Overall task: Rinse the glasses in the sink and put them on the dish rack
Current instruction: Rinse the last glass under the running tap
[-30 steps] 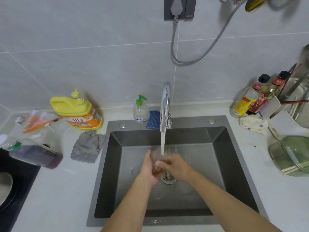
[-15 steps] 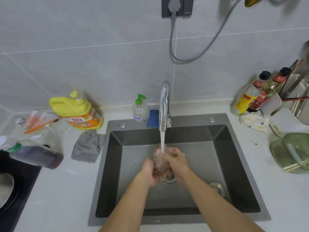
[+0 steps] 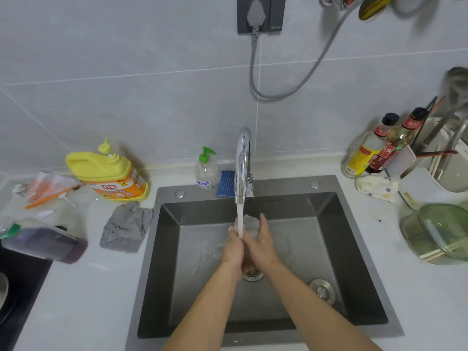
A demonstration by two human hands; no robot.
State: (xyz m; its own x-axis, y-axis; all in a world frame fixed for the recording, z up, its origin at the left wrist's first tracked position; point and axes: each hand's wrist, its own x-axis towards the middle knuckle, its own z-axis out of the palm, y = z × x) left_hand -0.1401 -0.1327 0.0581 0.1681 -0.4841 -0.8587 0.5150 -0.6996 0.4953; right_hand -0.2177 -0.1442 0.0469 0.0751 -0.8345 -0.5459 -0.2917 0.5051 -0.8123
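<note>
Steel-grey sink (image 3: pixel 167 262), kitchen counter: two bare forearms reach in over the near rim, with the left hand (image 3: pixel 232 250) and right hand (image 3: pixel 263 247) side by side above the drain. Both clasp a clear glass (image 3: pixel 253 224). The left hand's fingers curl round its left side; the right hand's fingers are held together round its right. Water from the chrome tap (image 3: pixel 243 160) falls onto the glass and the left hand. Behind, a green-pump soap bottle (image 3: pixel 206 171) and a blue sponge (image 3: pixel 224 184) stand by the tiled wall.
</note>
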